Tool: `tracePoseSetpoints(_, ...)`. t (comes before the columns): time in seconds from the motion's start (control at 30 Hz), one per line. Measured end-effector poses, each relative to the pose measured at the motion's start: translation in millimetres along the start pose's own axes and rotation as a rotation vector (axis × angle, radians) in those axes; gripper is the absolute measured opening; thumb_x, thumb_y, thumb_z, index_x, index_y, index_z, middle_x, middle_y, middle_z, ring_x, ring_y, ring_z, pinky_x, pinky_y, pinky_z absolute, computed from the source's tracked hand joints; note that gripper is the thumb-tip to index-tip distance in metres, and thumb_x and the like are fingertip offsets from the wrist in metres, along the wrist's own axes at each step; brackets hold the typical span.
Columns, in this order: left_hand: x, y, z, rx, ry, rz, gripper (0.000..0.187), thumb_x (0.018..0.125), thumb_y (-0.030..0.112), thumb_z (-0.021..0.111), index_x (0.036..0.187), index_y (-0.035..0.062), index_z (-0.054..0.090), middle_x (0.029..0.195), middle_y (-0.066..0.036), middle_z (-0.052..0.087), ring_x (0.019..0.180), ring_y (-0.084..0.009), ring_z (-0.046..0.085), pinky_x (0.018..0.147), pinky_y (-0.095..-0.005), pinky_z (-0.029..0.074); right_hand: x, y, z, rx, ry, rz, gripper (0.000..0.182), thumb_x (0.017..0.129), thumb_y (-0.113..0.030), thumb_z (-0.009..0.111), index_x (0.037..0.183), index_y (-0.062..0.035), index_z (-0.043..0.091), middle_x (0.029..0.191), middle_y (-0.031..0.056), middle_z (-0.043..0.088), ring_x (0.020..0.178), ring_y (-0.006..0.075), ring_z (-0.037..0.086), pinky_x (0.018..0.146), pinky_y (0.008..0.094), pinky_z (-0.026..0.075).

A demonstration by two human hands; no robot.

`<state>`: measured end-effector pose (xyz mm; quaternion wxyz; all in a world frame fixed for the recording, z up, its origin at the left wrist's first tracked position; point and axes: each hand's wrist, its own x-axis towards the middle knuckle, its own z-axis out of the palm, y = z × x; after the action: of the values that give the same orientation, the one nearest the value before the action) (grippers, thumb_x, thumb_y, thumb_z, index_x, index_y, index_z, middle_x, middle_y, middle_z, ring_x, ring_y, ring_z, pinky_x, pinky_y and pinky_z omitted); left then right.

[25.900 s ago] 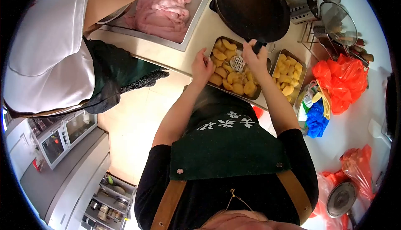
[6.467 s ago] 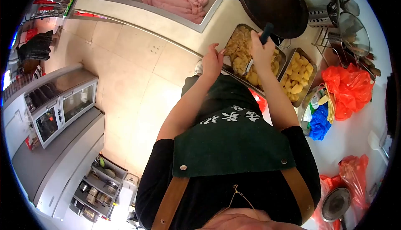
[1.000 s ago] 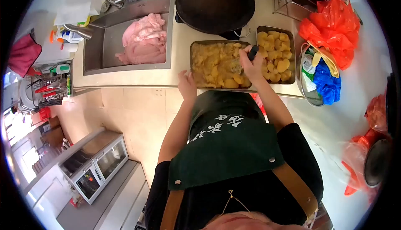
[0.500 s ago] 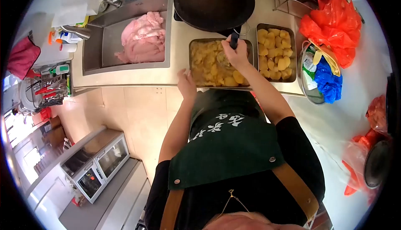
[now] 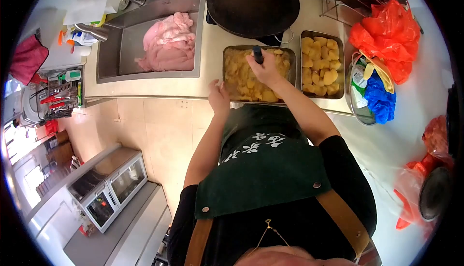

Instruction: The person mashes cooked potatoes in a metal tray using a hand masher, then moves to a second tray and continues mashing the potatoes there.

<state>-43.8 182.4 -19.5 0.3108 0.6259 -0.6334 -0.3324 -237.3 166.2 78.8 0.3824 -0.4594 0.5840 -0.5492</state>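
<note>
My right hand [image 5: 263, 68] is wrapped round the black handle [image 5: 258, 53] of a tool over a metal tray [image 5: 293, 68] of yellow, partly mashed chunks [image 5: 237, 75]; the tool's lower end is hidden under the hand. At the tray's left edge is my left hand [image 5: 219, 94], its fingers partly bent; whether it grips the rim cannot be made out. Just right of this tray stands a second metal tray [image 5: 343, 68] holding whole yellow pieces [image 5: 320, 60].
A large black pan [image 5: 253, 5] stands behind the trays. Pink cloth-like material [image 5: 169, 43] lies in the sink [image 5: 126, 48] at left. Red plastic bags [image 5: 386, 36], a blue bag [image 5: 381, 97] and a metal rack [image 5: 333, 5] are at right.
My right hand has moved left with the tool over the tray, and the handle stands more upright. My left hand remains by the tray's left edge. The whole view has shifted slightly.
</note>
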Motion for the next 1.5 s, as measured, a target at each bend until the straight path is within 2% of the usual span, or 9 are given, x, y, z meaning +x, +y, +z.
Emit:
tracePoseSetpoints(0.2,-3.1,0.7,-3.9,0.012,-0.023,-0.004,0.024,0.09,0.014,0.051,0.11,0.0006,0.048,0.063,-0.014,0.053,0.058,-0.0328,0.054,0.054,-0.0407,0.041,-19.2,-23.1,-10.4,0.165,-0.046,0.13,0.022,0.088,-0.014,0.057,0.07,-0.0066,0.047,0.054,-0.0031,0.045,0.048,0.0061,0.044,0.044,0.0243,0.033)
tracePoseSetpoints(0.43,-1.9,-2.7,-1.0,0.009,0.011,0.036,0.024,0.09,0.012,0.051,0.11,0.0013,0.048,0.062,-0.014,0.052,0.057,-0.032,0.053,0.055,-0.04,0.041,-34.5,2.9,13.3,-0.119,-0.186,-0.128,0.017,0.081,-0.014,0.059,0.076,-0.0013,0.049,0.058,0.0111,0.045,0.051,0.0175,0.046,0.047,0.0339,0.035)
tracePoseSetpoints(0.6,-1.6,-0.3,-1.5,-0.006,-0.007,-0.013,0.023,0.09,0.01,0.051,0.111,0.0019,0.048,0.064,-0.014,0.052,0.057,-0.0302,0.052,0.055,-0.0389,0.042,-8.6,-11.5,12.2,0.005,-0.208,0.162,0.018,0.084,-0.017,0.059,0.075,-0.0023,0.052,0.057,0.0031,0.046,0.052,0.0129,0.044,0.048,0.0316,0.035)
tracePoseSetpoints(0.83,-1.5,-0.9,-0.3,-0.046,-0.01,-0.02,0.024,0.089,0.013,0.053,0.11,0.0015,0.048,0.064,-0.013,0.051,0.057,-0.0286,0.052,0.056,-0.0384,0.042,-6.2,-48.0,17.9,0.105,-0.246,0.065,0.02,0.083,-0.011,0.06,0.068,-0.0046,0.049,0.057,-0.0033,0.041,0.055,0.0063,0.039,0.05,0.0257,0.032)
tracePoseSetpoints(0.97,-3.2,-7.3,2.3,-0.028,0.072,0.079,0.025,0.089,0.013,0.052,0.111,0.0017,0.048,0.064,-0.012,0.052,0.057,-0.0285,0.052,0.055,-0.0389,0.041,-25.3,-11.7,39.8,-0.039,-0.388,-0.115,0.016,0.081,-0.015,0.059,0.078,-0.0001,0.053,0.058,0.0093,0.049,0.054,0.0153,0.05,0.05,0.0323,0.038)
tracePoseSetpoints(1.07,-3.5,-1.4,-1.3,-0.024,0.036,0.028,0.025,0.088,0.013,0.052,0.111,0.0015,0.048,0.064,-0.012,0.052,0.058,-0.0298,0.053,0.055,-0.0393,0.041,-21.8,-11.0,31.0,-0.117,-0.394,-0.113,0.018,0.081,-0.016,0.06,0.076,-0.0004,0.053,0.056,0.0067,0.05,0.054,0.014,0.053,0.049,0.0326,0.038)
tracePoseSetpoints(1.17,-1.2,-4.6,0.3,-0.014,-0.002,0.006,0.024,0.089,0.012,0.052,0.11,0.0009,0.047,0.064,-0.012,0.052,0.056,-0.028,0.052,0.054,-0.0377,0.041,-18.7,-16.9,6.9,0.049,-0.224,0.227,0.021,0.082,-0.018,0.06,0.073,-0.0018,0.052,0.054,0.0037,0.048,0.051,0.0114,0.048,0.047,0.0317,0.036)
tracePoseSetpoints(1.37,-1.0,-4.5,2.1,-0.017,0.023,0.071,0.02,0.091,0.01,0.051,0.108,0.0004,0.047,0.062,-0.011,0.052,0.054,-0.0228,0.05,0.052,-0.0339,0.04,-36.1,-6.4,-16.9,-0.064,-0.224,0.099,0.022,0.082,-0.016,0.061,0.071,-0.0026,0.049,0.055,0.0034,0.044,0.051,0.0115,0.039,0.048,0.0298,0.033)
tracePoseSetpoints(1.5,-2.7,-5.8,-2.3,0.004,0.014,0.066,0.02,0.09,0.009,0.051,0.108,0.0006,0.047,0.062,-0.012,0.054,0.054,-0.0234,0.052,0.052,-0.0338,0.041,-42.9,-8.2,4.1,-0.121,-0.224,-0.036,0.02,0.081,-0.015,0.061,0.072,-0.0019,0.05,0.056,0.0084,0.042,0.051,0.016,0.044,0.048,0.0311,0.034)
